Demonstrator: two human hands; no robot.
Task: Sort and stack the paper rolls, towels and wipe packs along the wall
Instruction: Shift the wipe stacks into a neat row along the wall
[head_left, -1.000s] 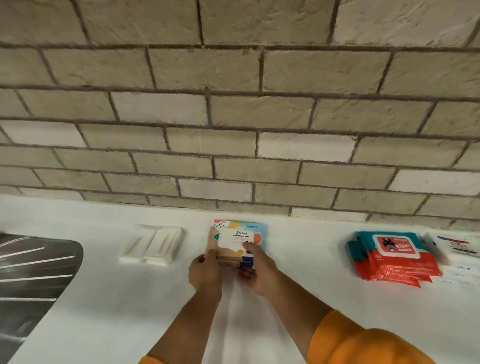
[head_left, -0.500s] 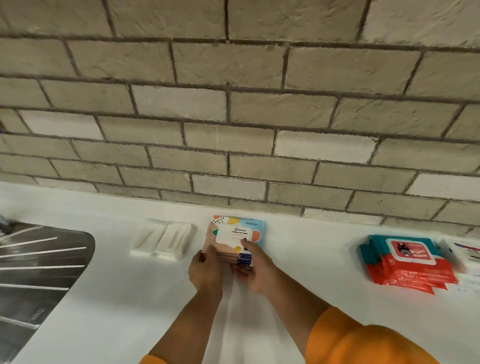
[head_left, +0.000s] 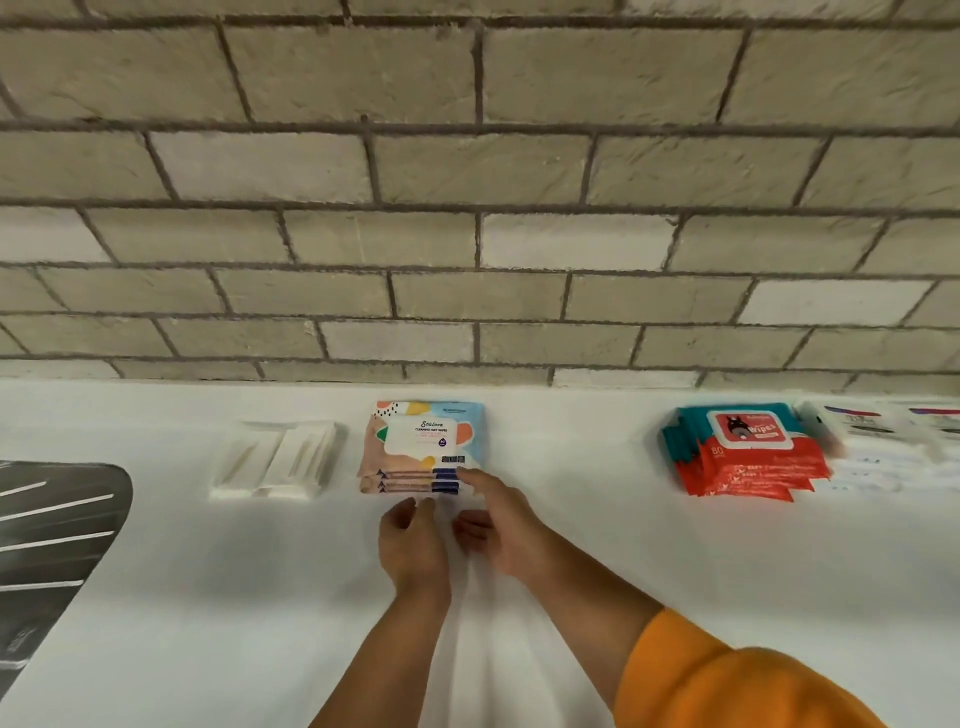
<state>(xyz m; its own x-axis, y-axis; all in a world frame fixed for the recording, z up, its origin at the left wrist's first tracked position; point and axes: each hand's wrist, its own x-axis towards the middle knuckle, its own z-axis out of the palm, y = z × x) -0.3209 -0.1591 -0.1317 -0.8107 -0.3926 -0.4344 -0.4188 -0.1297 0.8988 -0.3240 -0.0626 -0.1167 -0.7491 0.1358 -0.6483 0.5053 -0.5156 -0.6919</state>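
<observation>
A stack of colourful wipe packs (head_left: 422, 444) lies on the white counter (head_left: 597, 545) near the brick wall. My left hand (head_left: 413, 545) hovers just in front of the stack with loosely bent fingers, holding nothing. My right hand (head_left: 498, 525) is beside it, its forefinger stretched out and touching the stack's front right corner. To the left lies a pile of clear-wrapped white packs (head_left: 275, 460). A stack of red and teal wipe packs (head_left: 743, 449) sits to the right, with white packs (head_left: 893, 431) beyond it.
A steel sink drainer (head_left: 52, 530) with ridges fills the left edge. The brick wall (head_left: 478, 208) rises straight behind the counter. Bare counter lies between the colourful stack and the red stack.
Both hands have let go of the colourful stack and pulled back toward me. The stack now lies flat by the wall. The camera has shifted slightly.
</observation>
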